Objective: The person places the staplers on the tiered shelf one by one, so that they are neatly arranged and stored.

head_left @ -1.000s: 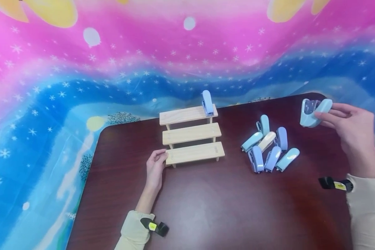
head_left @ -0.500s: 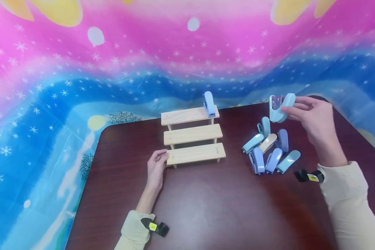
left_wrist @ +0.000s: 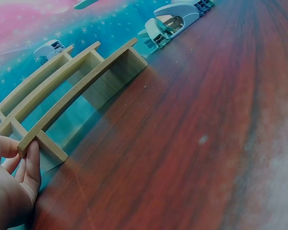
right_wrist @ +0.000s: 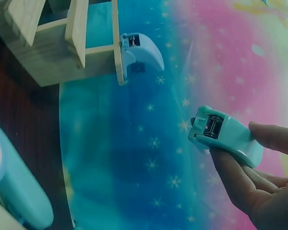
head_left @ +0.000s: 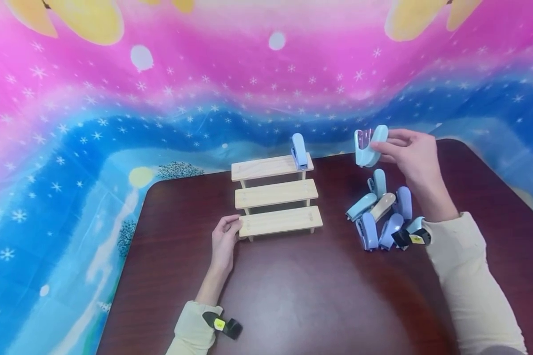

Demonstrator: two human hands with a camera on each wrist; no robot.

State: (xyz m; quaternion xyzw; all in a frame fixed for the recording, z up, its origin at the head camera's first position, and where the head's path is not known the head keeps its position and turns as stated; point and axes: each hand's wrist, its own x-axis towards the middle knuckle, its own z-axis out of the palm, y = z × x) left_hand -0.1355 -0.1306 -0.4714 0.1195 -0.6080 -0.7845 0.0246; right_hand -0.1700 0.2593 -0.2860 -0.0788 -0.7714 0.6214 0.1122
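My right hand (head_left: 415, 157) pinches a mint-green stapler (head_left: 370, 146) between thumb and fingers, raised above a group of staplers. In the right wrist view the held stapler (right_wrist: 228, 136) points its front end toward a three-step wooden display stand (right_wrist: 91, 57). A light-blue stapler (head_left: 299, 151) stands upright on the right end of the stand's top step. At the front left corner, my left hand (head_left: 224, 241) grips the lowest step (head_left: 280, 222) with thumb above and fingers beneath, as the left wrist view also shows.
To the right of the stand, several staplers lie close together on the dark wooden table (head_left: 302, 291): mint (head_left: 361, 206), beige (head_left: 383, 206) and blue-violet (head_left: 403, 202) ones. My right wrist strap covers part of one. A patterned pink and blue cloth (head_left: 231, 74) hangs behind the table.
My right hand has carried the mint-green stapler leftward from the table's right side to above the group, nearer the stand. My left hand keeps its grip on the lowest step.
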